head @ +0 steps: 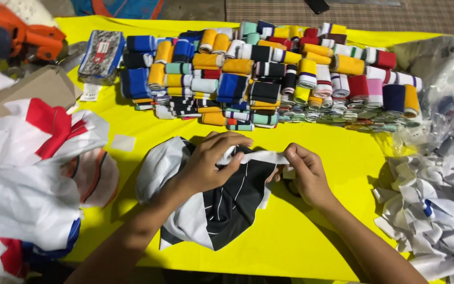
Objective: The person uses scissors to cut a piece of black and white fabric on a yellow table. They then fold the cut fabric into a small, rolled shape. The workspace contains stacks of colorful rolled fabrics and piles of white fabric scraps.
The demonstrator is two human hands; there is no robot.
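Note:
A black and white garment piece [222,202] lies crumpled on the yellow table cover [321,152] in front of me. My left hand [211,160] grips its upper edge, fingers closed around the cloth. My right hand [306,171] pinches the end of a white strip [261,156] that stretches between both hands along the top of the garment.
Many folded rib-knit pieces [269,73] in orange, blue, black, red and striped colours are stacked at the back. White and red cloth [32,173] is piled at the left, white strips [437,205] at the right. A cardboard box [27,89] and clear plastic bags [453,100] flank them.

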